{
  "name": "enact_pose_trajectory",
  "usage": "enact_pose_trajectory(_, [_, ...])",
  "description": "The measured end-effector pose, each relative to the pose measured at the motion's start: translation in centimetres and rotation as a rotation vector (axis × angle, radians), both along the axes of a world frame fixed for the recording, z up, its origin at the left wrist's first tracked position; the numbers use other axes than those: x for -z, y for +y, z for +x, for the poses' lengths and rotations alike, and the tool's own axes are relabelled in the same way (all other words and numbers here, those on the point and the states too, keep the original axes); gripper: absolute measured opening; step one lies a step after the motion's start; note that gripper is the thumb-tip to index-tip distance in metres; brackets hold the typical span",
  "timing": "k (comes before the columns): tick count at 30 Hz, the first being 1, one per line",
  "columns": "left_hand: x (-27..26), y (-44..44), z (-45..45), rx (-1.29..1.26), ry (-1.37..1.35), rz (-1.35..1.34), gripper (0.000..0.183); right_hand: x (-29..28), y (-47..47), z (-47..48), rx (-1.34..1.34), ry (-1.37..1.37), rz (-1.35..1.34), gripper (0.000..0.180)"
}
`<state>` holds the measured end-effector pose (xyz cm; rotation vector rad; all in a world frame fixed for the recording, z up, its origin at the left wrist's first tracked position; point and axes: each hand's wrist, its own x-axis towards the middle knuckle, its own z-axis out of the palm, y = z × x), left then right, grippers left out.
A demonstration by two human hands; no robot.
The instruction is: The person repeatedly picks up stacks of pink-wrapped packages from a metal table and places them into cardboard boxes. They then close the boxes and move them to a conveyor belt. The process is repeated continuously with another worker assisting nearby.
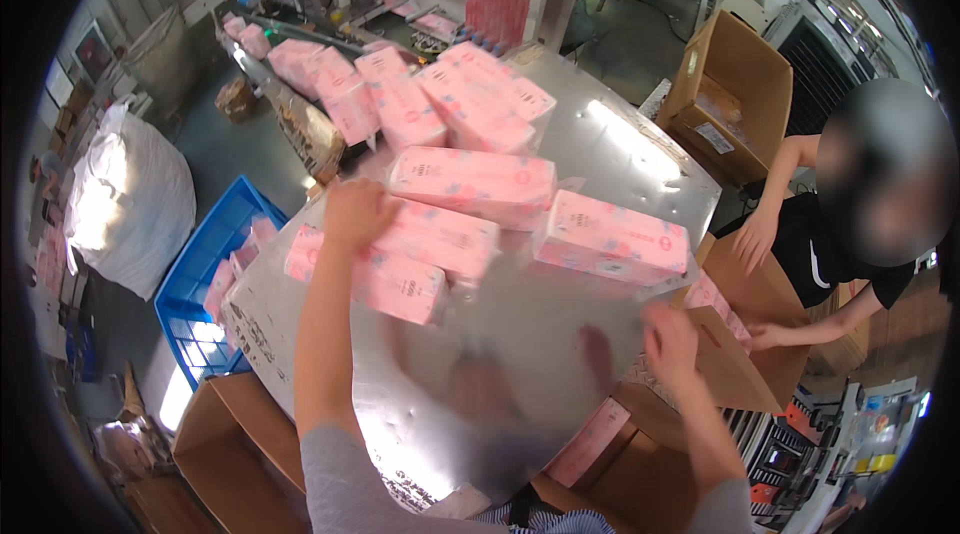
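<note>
My left hand (358, 213) lies over the left ends of two pink soft-pack tissue packages, the upper tissue pack (442, 234) and the lower tissue pack (401, 285). Its fingers are partly hidden, so whether it grips or only presses is unclear. Both packs rest side by side on a metal-topped table (525, 324). My right hand (670, 343), blurred, hovers by the table's right edge with loosely bent fingers and nothing in it. Another tissue pack (611, 238) lies just beyond it. Behind my left hand sits a further tissue pack (472, 185).
Several tissue packs (405, 99) pile up at the table's far side, by a conveyor (259, 73). A co-worker's hand (769, 335) reaches into a cardboard box (739, 376) at right. An open carton (637, 474) holding a pack stands below my right arm. A blue crate (187, 309) is left.
</note>
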<state>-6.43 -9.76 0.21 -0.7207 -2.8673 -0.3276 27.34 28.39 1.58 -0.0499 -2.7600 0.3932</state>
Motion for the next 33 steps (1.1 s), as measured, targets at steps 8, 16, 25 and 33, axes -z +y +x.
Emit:
enact_pose_trajectory(8, [-0.4,2.8,10.4,0.500,-0.411,-0.012,0.031,-1.7,2.2,-17.0,-0.059,-0.621,0.274,0.098])
enact_pose_trajectory(16, [1.3,-7.1,16.2,-0.499,-0.291,0.582,0.066,1.3,-9.4,-10.5,-0.278,-0.718,-0.492,0.081])
enact_pose_trajectory(25, [3.2,-9.0,31.5,-0.408,-1.463,1.232,0.075,6.0,-9.4,-2.0,-0.099,-0.923,-1.140,0.078])
enact_pose_trajectory(33, [0.0,-10.3,35.4,-0.111,-1.221,1.160,0.071,-1.2,-11.0,5.7,-0.143,-0.649,-1.351,0.074])
